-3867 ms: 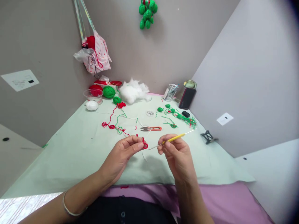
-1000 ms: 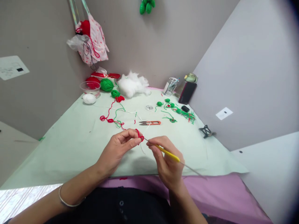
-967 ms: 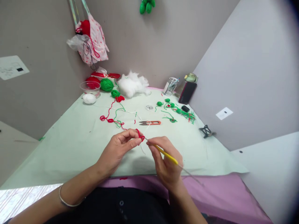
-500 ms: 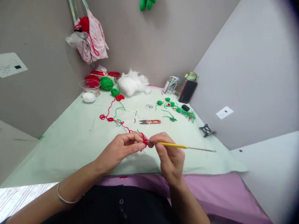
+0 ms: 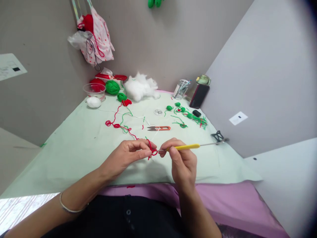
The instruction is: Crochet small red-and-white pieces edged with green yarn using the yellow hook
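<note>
My right hand (image 5: 182,162) grips a crochet hook (image 5: 188,147) with a yellow handle and a thin metal shaft at both ends. The hook's left tip sits in a small loop of red yarn (image 5: 154,152). Pinched at the fingertips of my left hand (image 5: 126,155) is that same red yarn, its strand running over the fingers. From there the strand trails back across the table to a small red piece (image 5: 127,102). Just beyond my hands lie orange thread snips (image 5: 159,128) with dark blades.
White stuffing (image 5: 140,87), a green yarn ball (image 5: 112,87) and a clear plastic bowl (image 5: 94,92) stand at the back left. Several green crocheted pieces (image 5: 182,109) lie right of centre. Behind them are a pen cup (image 5: 181,90) and a phone (image 5: 199,96). A black clip (image 5: 218,136) lies at the right edge.
The hook has drawn slightly right, away from my left fingers, and tilts up more at its right end of the handle. The red loop now shows larger between my hands.
</note>
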`<state>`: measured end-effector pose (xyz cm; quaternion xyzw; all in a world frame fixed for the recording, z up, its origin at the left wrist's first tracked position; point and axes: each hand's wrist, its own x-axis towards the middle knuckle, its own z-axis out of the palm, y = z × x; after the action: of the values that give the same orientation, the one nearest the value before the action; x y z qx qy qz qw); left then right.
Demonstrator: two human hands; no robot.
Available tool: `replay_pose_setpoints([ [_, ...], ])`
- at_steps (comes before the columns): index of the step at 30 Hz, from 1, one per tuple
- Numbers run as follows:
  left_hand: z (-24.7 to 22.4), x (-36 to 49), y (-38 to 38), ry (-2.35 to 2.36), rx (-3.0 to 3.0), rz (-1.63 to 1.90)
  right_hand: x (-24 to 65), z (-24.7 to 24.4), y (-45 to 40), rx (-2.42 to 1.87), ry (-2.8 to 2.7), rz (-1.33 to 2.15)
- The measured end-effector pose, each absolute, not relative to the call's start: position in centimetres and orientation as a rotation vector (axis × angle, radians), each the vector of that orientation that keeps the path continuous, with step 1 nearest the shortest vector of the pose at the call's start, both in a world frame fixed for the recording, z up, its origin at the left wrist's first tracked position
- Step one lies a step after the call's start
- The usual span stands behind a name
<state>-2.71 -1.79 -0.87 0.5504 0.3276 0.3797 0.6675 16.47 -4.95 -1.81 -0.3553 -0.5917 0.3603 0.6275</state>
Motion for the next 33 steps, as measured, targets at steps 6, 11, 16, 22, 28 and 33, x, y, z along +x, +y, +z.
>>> replay_pose_setpoints([
  [6,-0.7,-2.7,-2.0,0.714,1.196,0.83,16.6,-1.9,-4.2,-0.812,-1.176,1.043],
  [11,-0.7,-2.7,-2.1,0.68,1.218,0.806,16.2,-1.5,-4.2,-0.789,-1.049,1.125],
  [16,-0.6,-2.6,-2.1,0.669,1.211,0.825,15.9,-1.5,-4.4,-0.789,-1.025,1.152],
  [22,-0.5,-2.3,-2.3,0.672,1.242,0.865,15.4,-1.9,-4.5,-0.754,-1.068,1.101],
  [28,-0.3,-1.7,-2.4,0.655,1.288,0.913,15.0,-2.3,-4.6,-0.714,-1.097,1.082],
  [33,-0.6,-1.7,-2.4,0.758,1.319,0.956,15.0,-1.7,-4.2,-0.645,-0.941,1.186],
])
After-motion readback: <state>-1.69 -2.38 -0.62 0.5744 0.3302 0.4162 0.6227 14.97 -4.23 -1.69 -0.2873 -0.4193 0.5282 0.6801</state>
